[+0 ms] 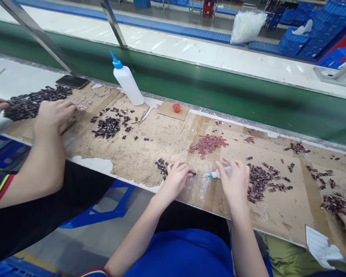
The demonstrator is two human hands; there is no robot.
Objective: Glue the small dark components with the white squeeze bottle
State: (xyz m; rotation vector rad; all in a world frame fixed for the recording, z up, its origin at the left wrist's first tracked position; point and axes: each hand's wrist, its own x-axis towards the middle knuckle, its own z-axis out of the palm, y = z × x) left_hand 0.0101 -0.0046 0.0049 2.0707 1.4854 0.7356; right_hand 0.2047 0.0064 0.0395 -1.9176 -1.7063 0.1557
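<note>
Working remotely through the head camera, I see two bare hands at a cardboard-covered counter [144,157]. The left hand [177,174] appears to pinch a dark part [194,174] at its fingertips, too tiny for me to make out clearly. The right hand [233,177] has its fingers closed around a small bottle [217,174], the blue nozzle [210,176] aimed left, near the part but apart from it. A red pile [208,144] lies beyond them (a darker pile [261,180] is just right of the right hand). I judge the step as dosing the part; next calls for steady fingers, nozzle brought to it, then a light squeeze.
</note>
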